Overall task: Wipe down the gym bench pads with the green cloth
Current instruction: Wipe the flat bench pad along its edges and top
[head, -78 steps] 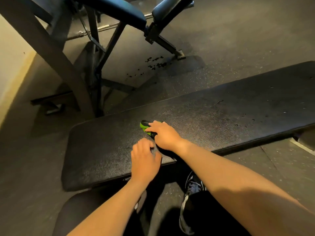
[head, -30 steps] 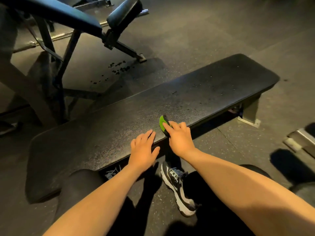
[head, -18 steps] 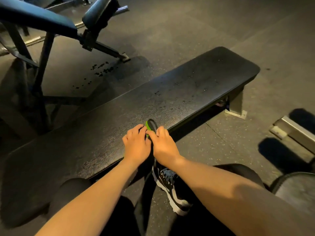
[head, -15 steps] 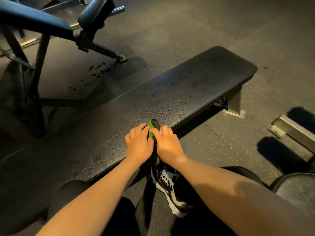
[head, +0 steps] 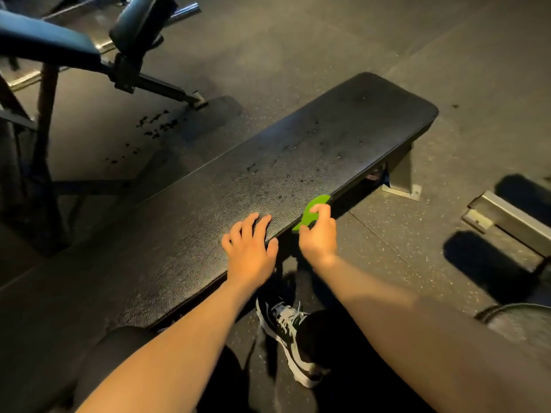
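A long black flat bench pad (head: 208, 210) runs diagonally across the view, with small droplets or specks on its far half. My right hand (head: 319, 234) grips the green cloth (head: 313, 208) against the pad's near edge, mostly off the top surface. My left hand (head: 249, 251) rests flat on the pad just left of it, fingers spread, holding nothing.
A second bench with blue-black pads (head: 44, 44) and a metal frame stands at the back left. The flat bench's metal foot (head: 401, 186) sits at the right, a metal bar (head: 507, 222) lies on the floor further right. My shoe (head: 292, 338) is below the pad's edge.
My right hand has slid the cloth rightward and off the top onto the pad's near edge. My left hand has parted from it and now lies flat on the pad.
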Tool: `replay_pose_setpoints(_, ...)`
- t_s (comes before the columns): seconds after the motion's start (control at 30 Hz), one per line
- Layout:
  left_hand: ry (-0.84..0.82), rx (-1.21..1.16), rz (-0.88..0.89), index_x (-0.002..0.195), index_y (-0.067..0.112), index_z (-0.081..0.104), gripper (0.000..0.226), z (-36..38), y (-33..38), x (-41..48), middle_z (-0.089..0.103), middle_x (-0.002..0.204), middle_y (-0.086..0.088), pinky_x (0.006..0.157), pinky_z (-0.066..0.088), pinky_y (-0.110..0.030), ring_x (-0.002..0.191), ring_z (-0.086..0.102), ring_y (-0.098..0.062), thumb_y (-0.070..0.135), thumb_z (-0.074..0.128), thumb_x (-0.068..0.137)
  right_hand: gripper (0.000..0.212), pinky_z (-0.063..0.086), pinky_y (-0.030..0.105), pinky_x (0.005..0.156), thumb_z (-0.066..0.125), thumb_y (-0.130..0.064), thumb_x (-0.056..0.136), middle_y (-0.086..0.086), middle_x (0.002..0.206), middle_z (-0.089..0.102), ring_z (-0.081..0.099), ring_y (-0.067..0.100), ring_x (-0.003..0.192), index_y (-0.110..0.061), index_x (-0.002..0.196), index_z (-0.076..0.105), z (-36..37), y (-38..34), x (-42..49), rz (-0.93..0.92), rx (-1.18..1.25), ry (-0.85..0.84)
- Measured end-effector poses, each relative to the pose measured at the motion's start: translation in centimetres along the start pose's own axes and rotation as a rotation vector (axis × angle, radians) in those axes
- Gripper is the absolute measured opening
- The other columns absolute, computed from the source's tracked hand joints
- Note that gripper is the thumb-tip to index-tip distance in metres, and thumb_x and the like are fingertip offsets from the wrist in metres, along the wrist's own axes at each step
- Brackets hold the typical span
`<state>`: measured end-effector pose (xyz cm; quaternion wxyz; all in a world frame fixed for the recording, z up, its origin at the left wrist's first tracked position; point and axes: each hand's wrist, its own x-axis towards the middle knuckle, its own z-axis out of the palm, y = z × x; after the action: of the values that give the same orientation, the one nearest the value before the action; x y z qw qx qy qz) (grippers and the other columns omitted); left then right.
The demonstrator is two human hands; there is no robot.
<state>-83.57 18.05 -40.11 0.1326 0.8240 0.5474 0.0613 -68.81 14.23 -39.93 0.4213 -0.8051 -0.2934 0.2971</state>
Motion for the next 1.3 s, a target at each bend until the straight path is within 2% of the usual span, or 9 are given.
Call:
replay_pose_setpoints(0.17, 0.006, 0.002, 0.023, 0.15, 0.032, 0.04, 0.052, -0.1, -0.1, -0.1, 0.031, 0.158, 0.003, 0.113, 0.014, -0.048, 0.141, 0.024, -0.026, 0.044, 0.047, 0.1, 0.032, 0.043, 0.034, 0.072, 0.061, -0.013, 0.087, 0.006, 0.099, 0.055, 0.056, 0.026, 0.082, -0.035, 0.093, 0.039, 2.4, 0.2, -2.6, 0.145, 0.055, -0.121)
replay_pose_setpoints(0.27, 0.002, 0.001, 0.044, 0.15, 0.033, 0.038, 0.051, -0.2, -0.4, -0.2, 0.029, 0.159, 0.003, 0.114, 0.012, -0.048, 0.142, 0.022, -0.025, 0.043, 0.046, 0.101, 0.032, 0.054, 0.045, 0.07, 0.061, -0.003, 0.084, 0.006, 0.084, 0.055, 0.056, 0.024, 0.073, -0.029, 0.085, 0.042, 2.0, 0.4, -1.8, 0.191, 0.294, -0.135)
replay_pose_setpoints(0.4, -0.014, -0.002, 0.047, 0.151, 0.034, 0.035, 0.051, -0.1, -0.6, -0.1, 0.027, 0.16, 0.004, 0.115, 0.011, -0.048, 0.143, 0.02, -0.024, 0.044, 0.043, 0.102, 0.038, 0.042, 0.014, 0.047, 0.038, 0.016, 0.084, 0.01, 0.094, 0.054, 0.049, 0.016, 0.064, -0.02, 0.093, 0.045, 0.1, -0.5, 1.4, 0.308, 0.529, 0.141)
replay_pose_setpoints(0.47, -0.023, 0.004, 0.044, 0.151, 0.034, 0.034, 0.051, -0.1, -0.6, 0.0, 0.026, 0.16, 0.005, 0.115, 0.012, -0.048, 0.143, 0.02, -0.024, 0.045, 0.042, 0.102, 0.043, 0.035, 0.01, 0.042, 0.033, 0.014, 0.084, 0.014, 0.113, 0.056, 0.049, 0.016, 0.069, -0.025, 0.094, 0.047, -0.7, -0.5, 3.3, 0.375, 0.516, 0.241)
replay_pose_setpoints(0.7, -0.064, 0.026, 0.011, 0.153, 0.036, 0.028, 0.052, -0.3, -0.2, 0.2, 0.02, 0.162, 0.005, 0.117, 0.01, -0.049, 0.145, 0.014, -0.024, 0.045, 0.037, 0.103, 0.034, 0.051, 0.039, 0.09, 0.031, 0.003, 0.094, 0.002, 0.105, 0.048, 0.048, 0.015, 0.081, -0.028, 0.108, 0.038, 1.2, -0.4, 2.7, 0.597, 0.753, 0.064)
replay_pose_setpoints(0.77, -0.065, 0.022, 0.0, 0.153, 0.036, 0.027, 0.052, -0.4, 0.0, 0.2, 0.019, 0.162, 0.005, 0.117, 0.008, -0.049, 0.145, 0.013, -0.024, 0.044, 0.037, 0.103, 0.032, 0.052, 0.041, 0.092, 0.034, 0.003, 0.095, 0.003, 0.108, 0.046, 0.049, 0.017, 0.09, -0.025, 0.108, 0.037, 2.5, -0.5, 1.1, 0.605, 0.793, 0.007)
replay_pose_setpoints(0.97, -0.076, 0.003, 0.006, 0.153, 0.036, 0.028, 0.051, -0.5, 0.0, 0.1, 0.019, 0.162, 0.005, 0.118, 0.007, -0.05, 0.146, 0.012, -0.025, 0.043, 0.037, 0.103, 0.033, 0.05, 0.033, 0.063, 0.04, 0.006, 0.089, 0.008, 0.103, 0.053, 0.055, 0.021, 0.086, -0.027, 0.095, 0.037, 2.2, -0.4, -0.3, 0.484, 0.621, -0.15)
replay_pose_setpoints(1.17, -0.082, 0.001, 0.03, 0.153, 0.036, 0.027, 0.052, -0.5, -0.4, 0.1, 0.019, 0.162, 0.005, 0.117, 0.007, -0.049, 0.146, 0.012, -0.024, 0.043, 0.038, 0.103, 0.045, 0.044, 0.014, 0.057, 0.041, 0.009, 0.091, 0.002, 0.095, 0.052, 0.049, 0.013, 0.073, -0.024, 0.121, 0.038, -0.2, -1.2, 2.1, 0.436, 0.629, 0.164)
replay_pose_setpoints(1.3, -0.074, 0.017, 0.021, 0.154, 0.036, 0.026, 0.052, -0.3, -0.3, 0.0, 0.018, 0.162, 0.005, 0.117, 0.008, -0.049, 0.146, 0.012, -0.025, 0.043, 0.036, 0.103, 0.032, 0.04, 0.027, 0.078, 0.052, -0.008, 0.091, 0.001, 0.096, 0.057, 0.058, 0.028, 0.092, -0.023, 0.117, 0.042, 0.2, -1.3, 0.5, 0.285, 0.303, 0.082)
